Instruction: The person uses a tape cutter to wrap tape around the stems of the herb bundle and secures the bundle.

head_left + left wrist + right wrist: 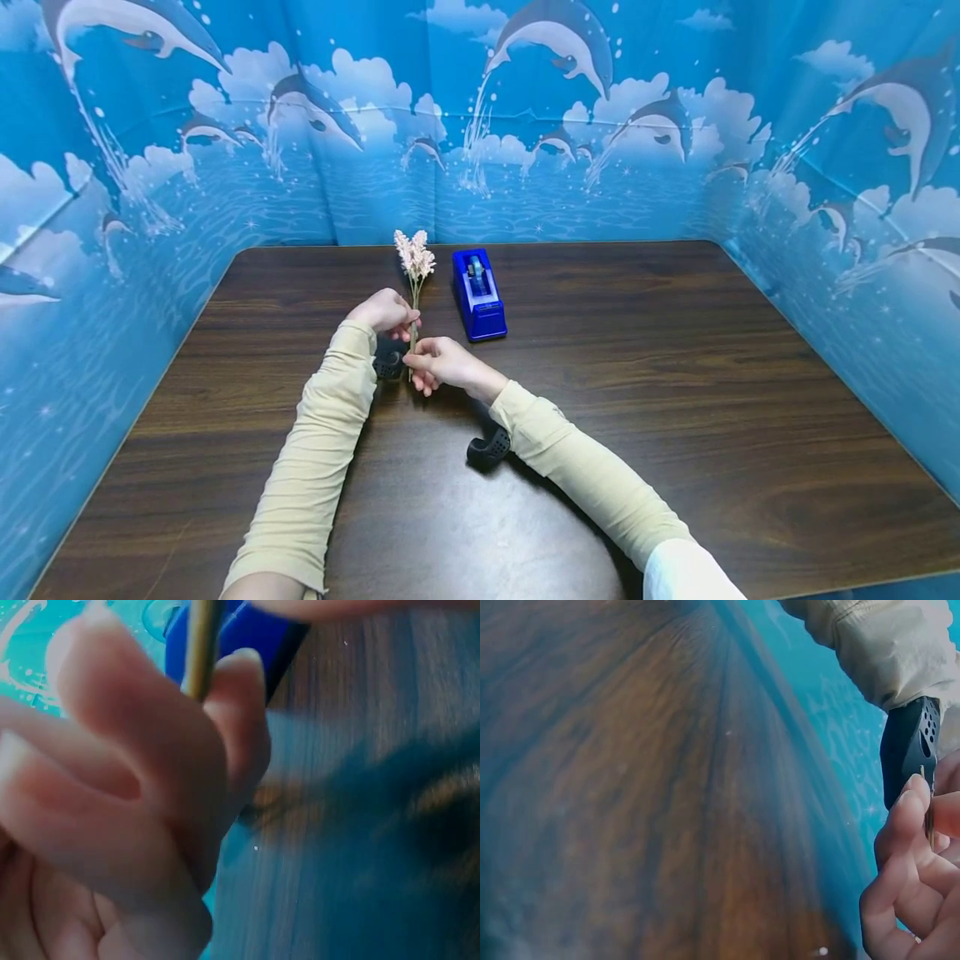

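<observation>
Pale pink artificial flowers (416, 253) on thin stems stand up from both hands, over the far left part of the table. My left hand (386, 312) pinches the stems midway, below the blossoms. Lower down, my right hand (448, 365) pinches the stem ends between thumb and fingers. In the left wrist view a stem (201, 652) runs between the fingers of the left hand (127, 765). The right wrist view has the right hand (915, 877) at its right edge, a stem tip poking out above the fingertips.
A blue tape dispenser (478, 296) stands just right of the flowers on the dark wooden table (675, 375). Black wrist cameras (489, 448) hang below both wrists. A blue dolphin-print curtain (525, 167) encloses the table's back and sides.
</observation>
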Motion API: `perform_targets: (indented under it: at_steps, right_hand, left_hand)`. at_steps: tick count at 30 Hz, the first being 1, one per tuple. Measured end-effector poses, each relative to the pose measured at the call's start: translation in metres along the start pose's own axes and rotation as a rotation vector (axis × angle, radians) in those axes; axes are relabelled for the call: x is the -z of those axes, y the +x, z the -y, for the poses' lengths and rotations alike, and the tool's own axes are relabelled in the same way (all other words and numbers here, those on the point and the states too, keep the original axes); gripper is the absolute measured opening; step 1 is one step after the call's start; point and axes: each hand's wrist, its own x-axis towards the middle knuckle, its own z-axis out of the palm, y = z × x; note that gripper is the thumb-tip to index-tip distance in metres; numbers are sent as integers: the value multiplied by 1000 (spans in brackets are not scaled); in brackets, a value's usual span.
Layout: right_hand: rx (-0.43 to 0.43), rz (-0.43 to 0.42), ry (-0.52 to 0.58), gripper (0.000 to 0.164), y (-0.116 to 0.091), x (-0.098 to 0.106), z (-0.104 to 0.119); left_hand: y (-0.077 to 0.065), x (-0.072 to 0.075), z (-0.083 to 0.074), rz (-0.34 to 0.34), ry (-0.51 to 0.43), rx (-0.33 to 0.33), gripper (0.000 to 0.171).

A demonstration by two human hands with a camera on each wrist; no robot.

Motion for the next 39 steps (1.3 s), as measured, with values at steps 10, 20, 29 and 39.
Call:
perform_targets:
  at_steps: [10, 20, 29, 39]
  right_hand:
    - [-25, 80, -237, 20, 3, -1, 5]
    - [38, 344, -368, 28, 3, 13, 13]
    - [90, 339, -364, 30, -3, 30, 25]
    - [120, 264, -398, 33, -19, 76, 30]
  left_hand:
    - [6, 3, 11, 47, 58, 19, 26]
    - [1, 7, 25, 39, -62, 84, 18]
    - [-1, 8, 30, 49, -13, 98, 31]
    - [-11, 17, 29, 58, 229, 110, 45]
